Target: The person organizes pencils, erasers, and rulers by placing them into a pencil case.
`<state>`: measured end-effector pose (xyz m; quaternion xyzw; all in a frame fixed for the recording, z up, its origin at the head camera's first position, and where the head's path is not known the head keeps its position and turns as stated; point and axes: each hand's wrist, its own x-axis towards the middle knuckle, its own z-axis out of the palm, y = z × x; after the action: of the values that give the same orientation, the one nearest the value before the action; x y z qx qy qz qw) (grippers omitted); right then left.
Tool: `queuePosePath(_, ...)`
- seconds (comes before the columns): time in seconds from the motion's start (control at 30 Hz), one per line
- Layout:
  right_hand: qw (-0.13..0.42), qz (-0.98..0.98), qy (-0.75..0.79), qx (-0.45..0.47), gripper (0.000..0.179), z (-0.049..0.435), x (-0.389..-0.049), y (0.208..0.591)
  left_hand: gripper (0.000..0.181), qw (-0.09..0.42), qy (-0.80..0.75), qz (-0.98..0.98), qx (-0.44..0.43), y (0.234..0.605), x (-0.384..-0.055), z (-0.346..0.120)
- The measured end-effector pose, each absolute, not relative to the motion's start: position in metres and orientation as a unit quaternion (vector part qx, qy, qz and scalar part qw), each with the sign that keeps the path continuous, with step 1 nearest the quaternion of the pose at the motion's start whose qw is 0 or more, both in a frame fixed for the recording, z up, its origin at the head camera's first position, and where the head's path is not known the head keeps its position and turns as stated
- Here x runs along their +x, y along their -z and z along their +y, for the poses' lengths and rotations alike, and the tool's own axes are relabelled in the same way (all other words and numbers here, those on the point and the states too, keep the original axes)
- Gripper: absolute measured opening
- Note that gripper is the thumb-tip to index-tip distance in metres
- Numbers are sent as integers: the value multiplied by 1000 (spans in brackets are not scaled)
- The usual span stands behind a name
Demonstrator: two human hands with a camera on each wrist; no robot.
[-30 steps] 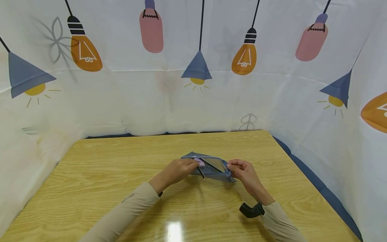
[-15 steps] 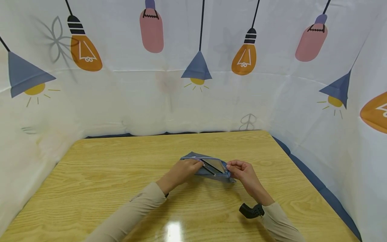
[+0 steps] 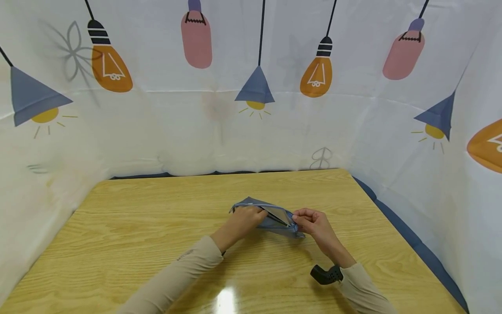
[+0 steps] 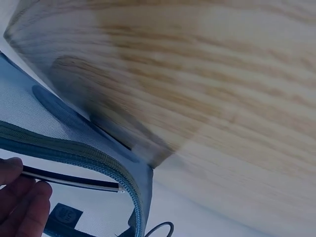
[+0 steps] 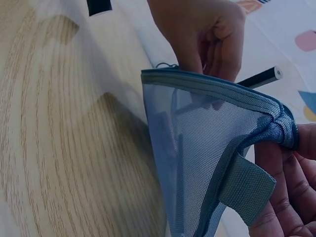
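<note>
A blue mesh zipper pencil case (image 3: 288, 232) sits on the table with its zipped mouth spread apart. My left hand (image 3: 244, 218) reaches into the mouth, fingertips inside. In the left wrist view its thumb and fingers pinch a slim black pencil (image 4: 74, 179), which lies along the opening. The right wrist view shows a black pencil end (image 5: 261, 77) sticking up past the zipper edge, and the left fingers (image 5: 217, 54) dipping behind the mesh. My right hand (image 3: 315, 222) pinches the case's right corner by the zipper end, next to a fabric tab (image 5: 249, 190).
The wooden table (image 3: 157, 218) spreads around the case. Behind it hangs a white cloth (image 3: 188, 131) printed with lamps and bulbs. A black wrist device (image 3: 327, 274) is strapped on my right wrist.
My left hand has moved right and deeper into the case, and the pencil has gone in with it. A pinkish item near its fingers is now out of sight. The right hand holds its place.
</note>
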<state>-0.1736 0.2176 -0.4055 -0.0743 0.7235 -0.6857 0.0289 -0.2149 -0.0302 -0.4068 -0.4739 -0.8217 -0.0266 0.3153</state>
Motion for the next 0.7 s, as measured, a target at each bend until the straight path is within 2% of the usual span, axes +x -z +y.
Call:
queuePosePath(0.47, 28, 731, 674, -106, 29, 219, -174, 406, 12, 318, -54, -829, -457, 407, -213, -24)
queuePosePath(0.7, 22, 725, 679, -114, 29, 219, -173, 404, 5, 325, -93, -822, -458, 408, -214, -17)
